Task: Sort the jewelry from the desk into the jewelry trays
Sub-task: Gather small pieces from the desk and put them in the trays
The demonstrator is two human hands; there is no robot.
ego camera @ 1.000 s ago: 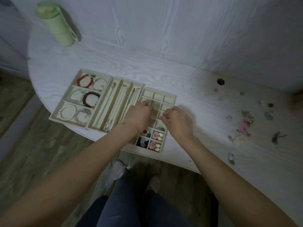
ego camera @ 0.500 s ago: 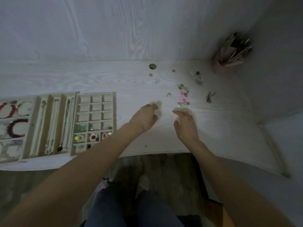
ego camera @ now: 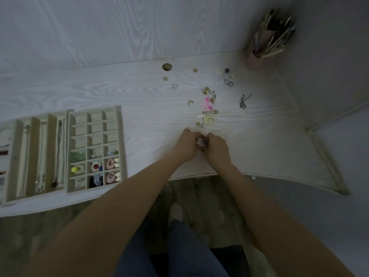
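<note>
While both hands meet at the centre of the frame, I read the step as lifting one small pale, translucent piece (ego camera: 200, 141) off the white wood-grain desk (ego camera: 119, 92). My left hand (ego camera: 187, 145) and right hand (ego camera: 216, 149) have curled fingers closing on it from either side; which one truly pinches it I cannot tell. I would settle it in one hand before travelling, since it looks light and easy to drop. Just above lies the loose pile of pink and gold jewelry (ego camera: 208, 108). Its likely home is the beige grid tray (ego camera: 119, 140) at left, where upper cells look free.
</note>
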